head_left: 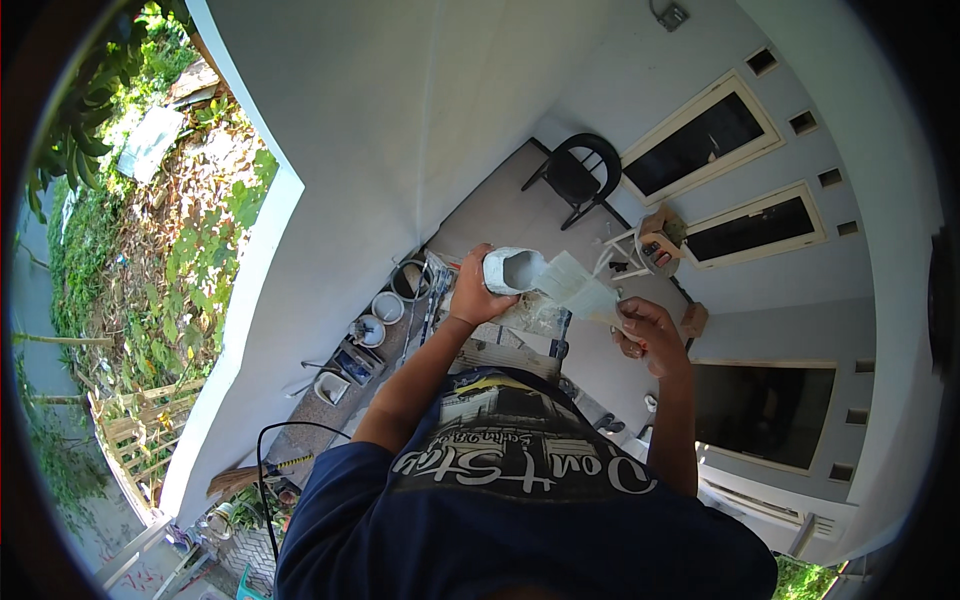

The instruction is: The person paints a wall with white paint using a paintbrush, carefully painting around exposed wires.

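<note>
White tub (512, 270) gripped in left hand (470, 293) fingers, right hand (645, 335) fingers pinching pale scraper blade (578, 285) at its mouth

Head camera looks steeply down, hands close.

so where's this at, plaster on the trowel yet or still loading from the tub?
Still loading. Left hand grips a white tub, tipped with its mouth toward the pale flat blade in the right hand. The blade already looks coated. Nearest wall looks evenly smooth; can't tell what's left.
</note>
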Demonstrator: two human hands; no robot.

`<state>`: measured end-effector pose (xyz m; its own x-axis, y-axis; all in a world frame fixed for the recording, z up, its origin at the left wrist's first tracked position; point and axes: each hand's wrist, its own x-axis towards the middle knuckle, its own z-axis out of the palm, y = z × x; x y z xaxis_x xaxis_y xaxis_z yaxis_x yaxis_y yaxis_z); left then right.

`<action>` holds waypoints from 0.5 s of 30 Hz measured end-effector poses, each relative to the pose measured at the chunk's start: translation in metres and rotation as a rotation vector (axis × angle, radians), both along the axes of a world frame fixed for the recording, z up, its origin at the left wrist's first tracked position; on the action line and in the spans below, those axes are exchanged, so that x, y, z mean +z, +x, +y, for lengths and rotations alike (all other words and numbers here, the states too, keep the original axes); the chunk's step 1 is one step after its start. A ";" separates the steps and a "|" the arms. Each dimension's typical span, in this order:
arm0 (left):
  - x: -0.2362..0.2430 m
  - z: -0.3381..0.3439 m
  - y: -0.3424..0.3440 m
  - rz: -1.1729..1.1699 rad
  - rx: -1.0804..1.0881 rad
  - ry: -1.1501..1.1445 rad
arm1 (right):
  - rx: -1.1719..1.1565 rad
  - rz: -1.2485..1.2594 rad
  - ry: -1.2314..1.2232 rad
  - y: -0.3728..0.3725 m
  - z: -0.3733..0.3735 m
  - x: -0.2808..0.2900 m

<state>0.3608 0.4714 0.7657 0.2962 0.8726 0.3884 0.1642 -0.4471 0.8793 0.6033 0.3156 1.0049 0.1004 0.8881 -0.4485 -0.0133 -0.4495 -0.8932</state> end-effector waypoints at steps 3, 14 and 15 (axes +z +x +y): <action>0.000 0.000 0.003 0.012 -0.001 0.004 | 0.008 0.467 0.175 0.017 -0.011 -0.038; -0.001 0.014 0.008 0.003 0.021 0.043 | 0.117 0.628 0.330 -0.007 0.034 -0.030; -0.001 0.013 0.009 -0.002 0.031 0.068 | 0.134 0.607 0.352 -0.010 0.036 -0.025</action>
<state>0.3698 0.4842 0.7649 0.2681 0.8529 0.4480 0.1773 -0.5008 0.8472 0.5930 0.3519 0.9797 -0.1959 0.9778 -0.0748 -0.5189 -0.1681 -0.8381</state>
